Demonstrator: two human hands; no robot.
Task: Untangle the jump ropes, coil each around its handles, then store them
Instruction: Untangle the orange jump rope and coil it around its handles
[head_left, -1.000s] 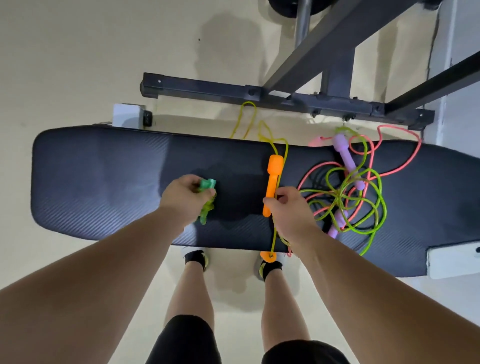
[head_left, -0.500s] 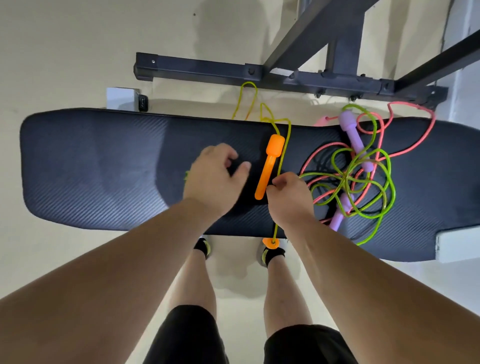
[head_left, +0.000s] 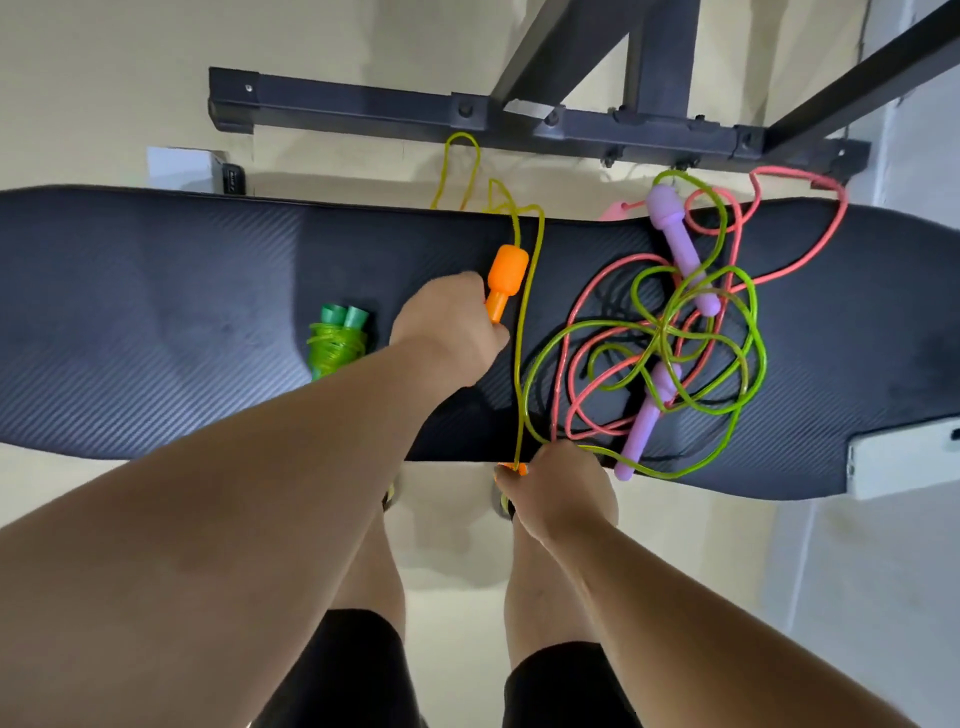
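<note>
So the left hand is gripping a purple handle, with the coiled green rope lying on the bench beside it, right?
Not quite. The left hand grips the orange handle, not a purple one; the head view shows this. The rest holds: the coiled green rope does lie on the bench beside that hand.

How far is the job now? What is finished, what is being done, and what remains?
Done: the green rope lies coiled on the bench. In hand: the left hand grips one orange handle, the right hand the other orange handle; their yellow cord is uncoiled. Left: the purple-handled rope and pink rope lie tangled; nothing looks stored.
</note>
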